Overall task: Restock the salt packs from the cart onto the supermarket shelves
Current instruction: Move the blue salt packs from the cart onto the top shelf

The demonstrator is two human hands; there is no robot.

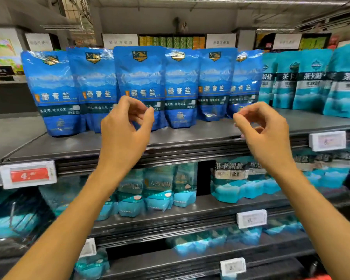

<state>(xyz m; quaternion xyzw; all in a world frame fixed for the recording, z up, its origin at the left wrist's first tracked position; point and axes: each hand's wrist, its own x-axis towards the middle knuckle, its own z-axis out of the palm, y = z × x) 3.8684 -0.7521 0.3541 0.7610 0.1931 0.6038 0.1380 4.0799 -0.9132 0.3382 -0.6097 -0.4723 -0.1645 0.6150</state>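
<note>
Several blue salt packs [139, 81] stand upright in a row on the top grey shelf [190, 136]. My left hand [125, 130] is raised in front of the middle pack, fingers loosely curled and holding nothing. My right hand [265, 132] hovers in front of the shelf edge near the rightmost blue pack [243, 85], fingers also loosely curled and empty. Neither hand touches a pack. The cart is out of view.
Teal salt packs [309, 81] fill the right of the top shelf. More teal packs [158, 190] sit on the lower shelves. Price tags [28, 174] hang on the shelf edges. The top shelf's left end [14, 134] is bare.
</note>
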